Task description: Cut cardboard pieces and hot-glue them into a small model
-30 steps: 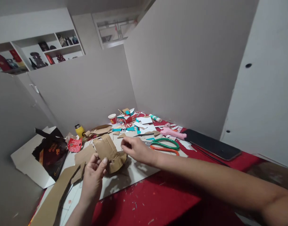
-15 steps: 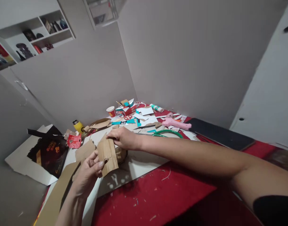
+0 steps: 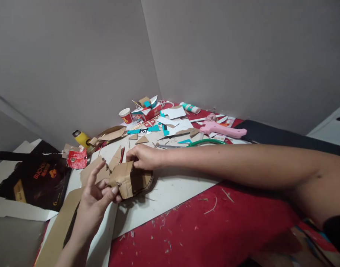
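A folded brown cardboard piece (image 3: 131, 181) lies over the white board (image 3: 170, 191) on the red table. My left hand (image 3: 96, 193) pinches its near left corner between thumb and fingers, index finger raised. My right hand (image 3: 144, 156) reaches in from the right and grips the piece's top edge with curled fingers. My right forearm stretches across the table above the red cloth.
Behind the hands lie green scissors (image 3: 203, 142), a pink glue gun (image 3: 222, 129), a paper cup (image 3: 126, 115), a yellow bottle (image 3: 81, 138), a glue stick (image 3: 191, 108) and several paper scraps. A black-printed flattened box (image 3: 33, 180) lies at left, a long cardboard strip (image 3: 60, 226) near left, a dark tablet (image 3: 283, 136) at right.
My right hand moved left from near the scissors onto the cardboard piece and took hold of its top. The piece folded lower. The camera tilted down, losing the shelves.
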`<state>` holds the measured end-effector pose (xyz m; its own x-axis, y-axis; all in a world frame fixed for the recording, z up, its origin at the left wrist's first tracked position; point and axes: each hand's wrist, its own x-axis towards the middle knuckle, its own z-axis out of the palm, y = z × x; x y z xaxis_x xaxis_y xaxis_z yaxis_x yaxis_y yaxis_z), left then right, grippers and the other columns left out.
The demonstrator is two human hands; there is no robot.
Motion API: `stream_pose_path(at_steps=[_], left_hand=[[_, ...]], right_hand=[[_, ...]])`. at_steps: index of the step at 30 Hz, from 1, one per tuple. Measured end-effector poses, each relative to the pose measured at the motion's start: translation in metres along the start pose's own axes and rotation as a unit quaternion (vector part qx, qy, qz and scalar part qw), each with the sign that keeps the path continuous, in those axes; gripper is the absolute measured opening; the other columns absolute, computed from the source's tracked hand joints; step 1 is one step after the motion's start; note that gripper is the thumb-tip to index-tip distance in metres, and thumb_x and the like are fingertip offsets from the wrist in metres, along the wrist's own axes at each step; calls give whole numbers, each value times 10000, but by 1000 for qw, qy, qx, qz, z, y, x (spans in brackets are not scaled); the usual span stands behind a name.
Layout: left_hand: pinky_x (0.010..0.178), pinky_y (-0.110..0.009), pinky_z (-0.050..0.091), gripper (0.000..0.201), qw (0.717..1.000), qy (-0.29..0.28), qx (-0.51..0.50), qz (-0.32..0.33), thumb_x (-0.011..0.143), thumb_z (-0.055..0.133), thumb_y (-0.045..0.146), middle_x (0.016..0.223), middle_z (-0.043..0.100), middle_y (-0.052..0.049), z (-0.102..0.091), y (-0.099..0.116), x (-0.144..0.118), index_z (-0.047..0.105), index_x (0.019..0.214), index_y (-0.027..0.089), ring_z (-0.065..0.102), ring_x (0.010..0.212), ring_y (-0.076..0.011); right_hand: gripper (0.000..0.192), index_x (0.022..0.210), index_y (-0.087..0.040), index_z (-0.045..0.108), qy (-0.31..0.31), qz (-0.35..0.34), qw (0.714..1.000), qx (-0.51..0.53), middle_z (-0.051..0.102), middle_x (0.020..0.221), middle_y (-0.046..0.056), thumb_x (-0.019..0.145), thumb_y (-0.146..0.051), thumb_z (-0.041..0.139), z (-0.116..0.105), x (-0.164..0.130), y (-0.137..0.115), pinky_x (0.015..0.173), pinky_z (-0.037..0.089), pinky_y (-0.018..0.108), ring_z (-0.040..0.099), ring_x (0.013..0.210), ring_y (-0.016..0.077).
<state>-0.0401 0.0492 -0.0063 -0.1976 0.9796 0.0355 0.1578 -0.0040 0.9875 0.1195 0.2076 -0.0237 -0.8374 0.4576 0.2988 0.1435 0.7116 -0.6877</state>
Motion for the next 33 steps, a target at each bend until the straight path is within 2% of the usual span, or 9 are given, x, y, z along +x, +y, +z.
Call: stream_pose_path(at_steps=[3, 6, 10, 14, 17, 21, 23, 27, 33], left_hand=[[664, -224, 527, 640, 999, 9, 51, 7, 736, 747, 227, 846, 662, -5, 1, -9, -3, 482, 1313, 309, 621, 661, -112], [665, -218, 540, 484, 991, 61, 116, 37, 696, 775, 257, 873, 679, -24, 5, -17, -12, 613, 1153, 265, 646, 685, -132], [702, -237, 557, 432, 969, 126, 197, 75, 678, 781, 283, 938, 699, -35, 12, -23, -23, 632, 1083, 251, 697, 743, -168], [692, -250, 561, 363, 956, 164, 222, 104, 691, 760, 289, 996, 683, -37, 15, -32, -22, 641, 1030, 230, 696, 722, -153], [697, -265, 546, 340, 937, 184, 265, 131, 717, 731, 305, 963, 678, -38, 17, -43, -17, 642, 1033, 218, 667, 707, -142], [765, -312, 518, 350, 909, 178, 345, 154, 729, 708, 337, 937, 679, -42, 16, -50, -14, 638, 1053, 221, 642, 740, -163], [833, -347, 499, 360, 901, 172, 369, 151, 728, 701, 359, 964, 680, -48, 15, -48, -15, 634, 1055, 222, 648, 818, -193], [937, -394, 457, 398, 912, 156, 364, 107, 728, 697, 394, 1087, 672, -64, 14, -41, -16, 609, 1083, 238, 642, 983, -241], [974, -454, 432, 512, 929, 94, 346, 89, 755, 692, 368, 1177, 643, -95, 9, -38, -20, 530, 1227, 253, 617, 1064, -268]], right_hand=[[281, 812, -102, 679, -10, 3, 1000, 1, 649, 703, -7, 651, 69, 525, -1, 0, 1, 565, 387, 196, 544, 632, 101], [287, 837, -107, 682, -22, -13, 1000, 4, 661, 747, 0, 661, 66, 536, -5, 0, -2, 597, 395, 203, 549, 664, 104], [337, 899, -122, 675, -43, -39, 998, 24, 673, 788, -8, 679, 75, 514, -9, 0, -7, 625, 409, 188, 571, 697, 95], [332, 917, -145, 671, -55, -64, 996, -37, 677, 838, 3, 679, 43, 536, -8, 1, -3, 658, 392, 207, 568, 755, 120], [315, 942, -157, 668, -51, -60, 995, -58, 680, 878, 19, 699, -1, 542, -6, 0, 4, 659, 372, 230, 560, 777, 144], [285, 909, -165, 670, -55, -63, 993, -80, 684, 883, 36, 695, -30, 537, -6, -2, 7, 648, 354, 252, 560, 786, 164], [271, 895, -176, 670, -56, -59, 992, -94, 684, 897, 37, 700, -44, 535, -6, -4, 7, 642, 349, 258, 561, 801, 171], [231, 884, -186, 661, -60, -43, 992, -102, 677, 916, 41, 720, -79, 538, -3, -5, 8, 629, 338, 270, 556, 814, 181], [211, 859, -156, 649, -79, -17, 993, -84, 661, 861, 55, 725, -47, 528, 0, -8, 4, 624, 343, 267, 531, 751, 168]])
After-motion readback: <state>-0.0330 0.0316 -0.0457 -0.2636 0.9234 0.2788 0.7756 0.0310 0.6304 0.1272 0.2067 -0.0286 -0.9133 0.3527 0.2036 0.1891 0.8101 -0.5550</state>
